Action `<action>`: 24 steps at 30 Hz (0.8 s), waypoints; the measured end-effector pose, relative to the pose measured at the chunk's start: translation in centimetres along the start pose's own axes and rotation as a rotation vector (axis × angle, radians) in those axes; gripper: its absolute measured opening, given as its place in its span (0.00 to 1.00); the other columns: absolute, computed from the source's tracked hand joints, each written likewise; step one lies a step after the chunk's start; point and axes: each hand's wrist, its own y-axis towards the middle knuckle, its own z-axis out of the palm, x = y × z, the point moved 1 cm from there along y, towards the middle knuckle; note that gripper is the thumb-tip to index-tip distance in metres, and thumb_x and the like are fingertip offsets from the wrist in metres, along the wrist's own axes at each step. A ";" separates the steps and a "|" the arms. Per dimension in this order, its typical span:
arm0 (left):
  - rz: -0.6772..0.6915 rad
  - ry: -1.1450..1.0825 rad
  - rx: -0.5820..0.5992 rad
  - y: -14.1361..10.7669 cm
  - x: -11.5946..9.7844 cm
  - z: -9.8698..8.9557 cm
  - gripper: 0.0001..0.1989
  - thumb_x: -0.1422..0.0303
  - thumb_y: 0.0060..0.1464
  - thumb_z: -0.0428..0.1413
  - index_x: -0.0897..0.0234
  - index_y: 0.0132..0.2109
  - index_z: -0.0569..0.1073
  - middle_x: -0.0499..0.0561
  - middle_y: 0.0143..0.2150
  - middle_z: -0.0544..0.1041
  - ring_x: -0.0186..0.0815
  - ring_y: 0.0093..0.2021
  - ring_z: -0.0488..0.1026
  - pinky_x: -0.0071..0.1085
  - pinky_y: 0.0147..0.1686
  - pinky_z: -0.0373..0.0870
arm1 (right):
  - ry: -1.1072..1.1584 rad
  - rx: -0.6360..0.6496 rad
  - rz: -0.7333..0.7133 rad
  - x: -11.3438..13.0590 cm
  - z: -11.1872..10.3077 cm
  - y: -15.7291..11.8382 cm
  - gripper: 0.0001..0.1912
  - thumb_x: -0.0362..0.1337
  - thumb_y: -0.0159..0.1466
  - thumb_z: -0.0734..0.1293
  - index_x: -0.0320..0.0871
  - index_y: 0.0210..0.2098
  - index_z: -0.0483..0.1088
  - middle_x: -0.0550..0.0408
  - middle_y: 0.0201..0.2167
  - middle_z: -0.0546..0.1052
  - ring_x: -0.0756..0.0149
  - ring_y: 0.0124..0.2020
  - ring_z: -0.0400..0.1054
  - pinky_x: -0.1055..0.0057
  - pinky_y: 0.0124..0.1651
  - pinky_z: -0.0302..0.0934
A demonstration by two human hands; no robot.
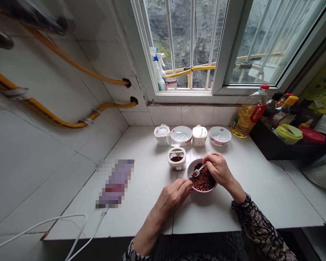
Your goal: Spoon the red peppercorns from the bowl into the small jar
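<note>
Small dark red, dried peppercorn-like bits (205,183) fill much of a bowl (189,170) with a pinkish rim near the middle of the counter. My right hand (218,169) pinches a small white spoon (197,172), its tip down among the bits. At the bowl's left rim, my left hand (175,194) grips the edge with fingers closed on it. Just behind and left of the bowl stands a seasoning jar (176,165) with its lid up, and similar dark red bits show inside it.
Along the back stand a white-filled jar (162,136), a lidded jar (199,137) and two patterned bowls (181,135). To the right are an oil bottle (244,117) and a black box (263,139) of bottles. A blurred-out flat object (115,185) with a white cable (96,230) lies left.
</note>
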 end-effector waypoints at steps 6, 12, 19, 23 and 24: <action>-0.012 0.018 0.012 0.0 -0.1 -0.1 0.08 0.68 0.70 0.46 0.65 0.50 0.68 0.52 0.37 0.77 0.34 0.35 0.77 0.27 0.30 0.75 | 0.049 0.013 0.025 0.0 0.1 0.1 0.12 0.31 0.59 0.57 0.46 0.26 0.71 0.60 0.18 0.75 0.62 0.30 0.71 0.60 0.54 0.59; -0.002 0.025 -0.013 0.4 -0.3 -0.2 0.09 0.67 0.71 0.45 0.66 0.48 0.68 0.52 0.36 0.76 0.34 0.34 0.76 0.27 0.28 0.73 | 0.278 0.049 0.243 0.1 -0.2 0.2 0.10 0.35 0.57 0.58 0.44 0.26 0.71 0.59 0.17 0.74 0.64 0.23 0.68 0.67 0.35 0.63; -0.005 0.024 -0.017 0.3 -0.3 -0.1 0.10 0.67 0.71 0.45 0.66 0.48 0.68 0.51 0.35 0.76 0.34 0.33 0.76 0.26 0.28 0.72 | 0.460 -0.025 0.337 -0.2 -0.4 0.6 0.09 0.41 0.57 0.63 0.43 0.29 0.72 0.57 0.18 0.75 0.64 0.24 0.70 0.68 0.33 0.64; -0.004 0.015 -0.035 0.4 -0.3 0.0 0.10 0.68 0.71 0.45 0.66 0.48 0.68 0.51 0.35 0.76 0.34 0.33 0.76 0.26 0.27 0.72 | 0.518 -0.137 0.252 0.8 0.3 1.0 0.10 0.42 0.62 0.63 0.43 0.34 0.71 0.54 0.24 0.77 0.62 0.29 0.74 0.65 0.38 0.68; -0.005 0.014 -0.033 0.4 -0.3 0.0 0.09 0.68 0.71 0.44 0.66 0.48 0.68 0.51 0.35 0.76 0.34 0.33 0.76 0.27 0.27 0.72 | 0.510 -0.153 0.216 1.2 0.6 1.0 0.10 0.42 0.64 0.62 0.43 0.36 0.71 0.53 0.26 0.78 0.61 0.31 0.75 0.64 0.39 0.69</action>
